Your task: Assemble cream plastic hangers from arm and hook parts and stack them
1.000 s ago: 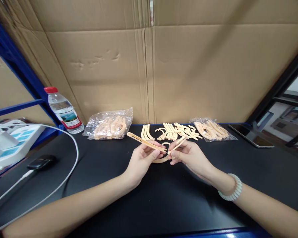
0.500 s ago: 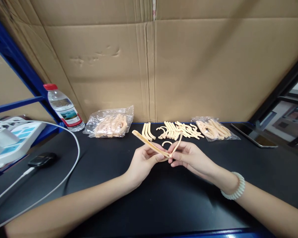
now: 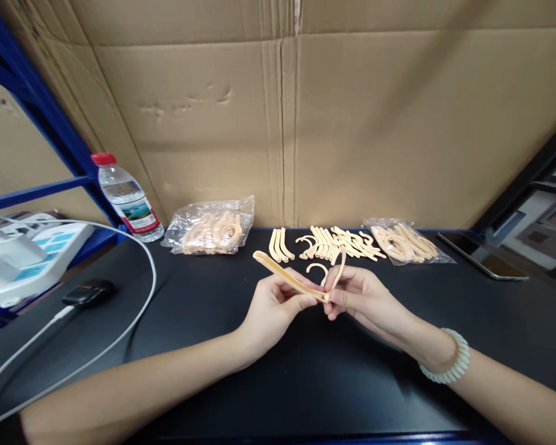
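Note:
In front of me, my left hand [image 3: 271, 312] is closed on a long, curved, beige plastic hanger arm [image 3: 282, 272], whose free end points up and to the left. My right hand [image 3: 364, 296] pinches a beige hanger hook [image 3: 340, 270] by its lower end. Both pieces meet between my fingertips, the hook's base at the arm's inner end. Fingers hide part of this joint, so I cannot tell how far they are fitted together. Just behind the hands a loose curved hook piece [image 3: 315, 267] shows, partly covered.
Several loose hanger arms [image 3: 280, 246] and a heap of hanger parts [image 3: 338, 243] lie at the back. Clear bags of parts [image 3: 213, 232] [image 3: 405, 242] flank them. A water bottle [image 3: 132, 207], power strip [image 3: 50, 259], white cable [image 3: 152, 272] and black device [image 3: 89, 293] stand left; a tablet [image 3: 482, 256] lies right.
The whole view has shifted slightly, so things appear a little to the right. Both hands still hold the arm and hook together; the loose hook behind them shows more.

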Demonstrator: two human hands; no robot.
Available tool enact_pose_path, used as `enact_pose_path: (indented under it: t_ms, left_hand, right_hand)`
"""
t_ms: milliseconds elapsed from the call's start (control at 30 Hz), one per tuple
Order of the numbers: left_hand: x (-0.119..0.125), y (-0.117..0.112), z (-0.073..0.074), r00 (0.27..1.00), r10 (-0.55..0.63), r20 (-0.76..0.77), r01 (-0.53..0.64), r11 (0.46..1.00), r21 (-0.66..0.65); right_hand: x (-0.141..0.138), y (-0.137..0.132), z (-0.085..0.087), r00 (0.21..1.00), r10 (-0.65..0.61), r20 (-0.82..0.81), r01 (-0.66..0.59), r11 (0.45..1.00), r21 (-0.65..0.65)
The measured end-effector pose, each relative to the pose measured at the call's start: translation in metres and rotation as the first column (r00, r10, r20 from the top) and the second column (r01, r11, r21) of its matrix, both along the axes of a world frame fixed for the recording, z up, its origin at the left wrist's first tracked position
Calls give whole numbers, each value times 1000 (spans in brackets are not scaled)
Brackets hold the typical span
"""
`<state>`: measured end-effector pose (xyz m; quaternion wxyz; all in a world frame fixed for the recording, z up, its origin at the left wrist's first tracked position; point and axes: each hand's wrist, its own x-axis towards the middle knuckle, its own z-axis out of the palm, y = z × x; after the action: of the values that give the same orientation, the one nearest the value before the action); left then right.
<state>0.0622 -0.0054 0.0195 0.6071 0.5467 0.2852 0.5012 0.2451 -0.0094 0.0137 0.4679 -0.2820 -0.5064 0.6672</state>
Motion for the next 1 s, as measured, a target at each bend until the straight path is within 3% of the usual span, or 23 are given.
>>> enact_pose_path:
  t_ms: [400,767,1000]
  left_hand:
    - [0,-9,1,1000,6,16,-5,999,-53]
    - [-1,-9,15,1000,16,6,-17,996,91]
    - [-3,-3,12,998,44,-34,-40,991,127]
  right_hand:
    - [-2,-3,7,997,52,-57,-52,999,2]
    - [0,-3,6,988,151,-34,-148,986,79]
    - [0,-1,4,991,134,-16,-133,990,53]
